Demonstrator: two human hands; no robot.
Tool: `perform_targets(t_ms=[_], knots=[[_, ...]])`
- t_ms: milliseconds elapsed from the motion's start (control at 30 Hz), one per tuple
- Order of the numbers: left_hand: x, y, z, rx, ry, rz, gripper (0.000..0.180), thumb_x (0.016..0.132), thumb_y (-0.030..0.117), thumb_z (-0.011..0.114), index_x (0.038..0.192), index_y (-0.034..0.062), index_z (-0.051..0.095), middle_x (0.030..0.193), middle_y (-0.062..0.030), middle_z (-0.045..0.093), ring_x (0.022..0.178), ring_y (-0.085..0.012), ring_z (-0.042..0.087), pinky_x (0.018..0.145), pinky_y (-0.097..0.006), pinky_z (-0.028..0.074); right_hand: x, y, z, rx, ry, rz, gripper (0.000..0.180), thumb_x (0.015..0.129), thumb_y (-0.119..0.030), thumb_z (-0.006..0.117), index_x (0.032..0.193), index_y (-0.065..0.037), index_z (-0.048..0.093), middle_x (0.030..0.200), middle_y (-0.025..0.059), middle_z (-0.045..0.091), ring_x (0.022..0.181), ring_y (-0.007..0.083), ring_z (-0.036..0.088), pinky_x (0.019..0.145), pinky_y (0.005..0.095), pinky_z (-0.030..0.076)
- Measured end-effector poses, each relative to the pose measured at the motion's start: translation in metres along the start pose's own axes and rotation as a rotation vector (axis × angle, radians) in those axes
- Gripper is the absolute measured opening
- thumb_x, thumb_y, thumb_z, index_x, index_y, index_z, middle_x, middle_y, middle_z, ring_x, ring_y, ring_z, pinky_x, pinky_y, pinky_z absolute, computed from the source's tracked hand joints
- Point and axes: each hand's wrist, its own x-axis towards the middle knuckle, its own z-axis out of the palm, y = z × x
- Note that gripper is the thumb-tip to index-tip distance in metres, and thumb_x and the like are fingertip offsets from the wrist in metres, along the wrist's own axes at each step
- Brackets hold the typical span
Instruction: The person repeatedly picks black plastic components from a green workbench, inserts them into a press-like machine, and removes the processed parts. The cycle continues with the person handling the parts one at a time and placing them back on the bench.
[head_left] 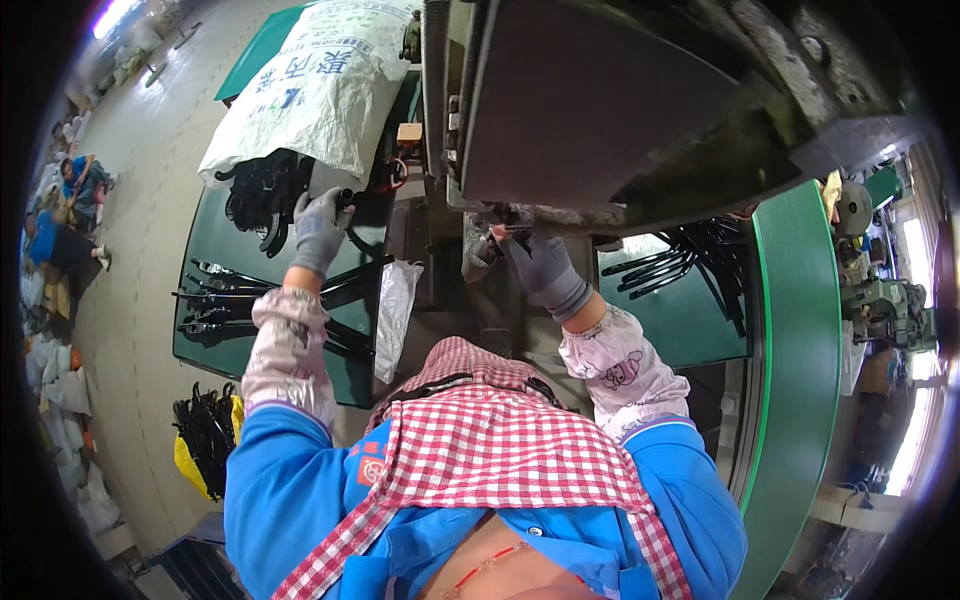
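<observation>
Factory bench (210,350) work beside a grey press machine (600,100).
Left hand (320,225) is grasping a black metal part (262,195) near the bench's far edge; right hand (540,265), clenched, is steadying a piece squarely under the press.

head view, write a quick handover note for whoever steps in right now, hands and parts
Left hand: gloved, closed on a black part at the pile spilling from the white sack.
Right hand: gloved, fingers at the machine opening, pinching a small piece; too small to tell what.
Done: long black parts lie on the left green table and on the right green table.
Left: many parts remain in the sack pile.
</observation>
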Motion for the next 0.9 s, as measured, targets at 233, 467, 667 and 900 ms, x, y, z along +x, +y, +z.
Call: perform_targets(t_ms=[233,467,667,900], knots=[[-0.077,0.119,-0.038,-1.093,0.066,-0.198,0.031,0.104,0.021,0.054,0.127,0.0001,0.055,0.1,-0.0031,0.061,0.089,-0.0102,0.056,0.082,-0.025,0.048,0.024,-0.003,-0.011,-0.35,-0.205,-0.193,0.024,0.091,-0.024,0.065,0.106,-0.005,0.07,0.089,0.0159,0.071,0.08,0.0345,0.068,0.07,0.0404,0.053],[-0.135,0.224,-0.039,-1.568,-0.053,-0.568,0.042,0.103,0.037,0.054,0.131,0.0049,0.049,0.097,-0.0003,0.058,0.087,-0.0107,0.058,0.082,-0.029,0.053,0.021,0.061,-0.049,0.09,-0.182,0.315,0.049,0.094,-0.047,0.058,0.113,-0.002,0.06,0.096,0.023,0.069,0.096,0.0414,0.066,0.085,0.0469,0.051],[-0.17,0.287,-0.037,-1.063,-0.31,-0.594,0.038,0.092,0.008,0.061,0.126,0.0059,0.045,0.089,0.0006,0.053,0.071,-0.0059,0.049,0.06,-0.021,0.043,-0.065,0.261,-0.15,-0.676,-0.391,0.721,0.048,0.087,-0.044,0.064,0.129,-0.019,0.061,0.131,0.0114,0.059,0.123,0.0325,0.056,0.098,0.0469,0.048],[-0.165,0.33,-0.033,-1.052,-0.62,-0.62,0.046,0.094,0.004,0.059,0.137,0.0,0.045,0.101,-0.0033,0.061,0.083,-0.0083,0.057,0.072,-0.023,0.046,-0.164,0.39,-0.223,-1.134,-0.366,0.746,0.031,0.093,-0.027,0.05,0.121,-0.022,0.063,0.127,0.0095,0.058,0.126,0.0299,0.049,0.108,0.0532,0.033]])
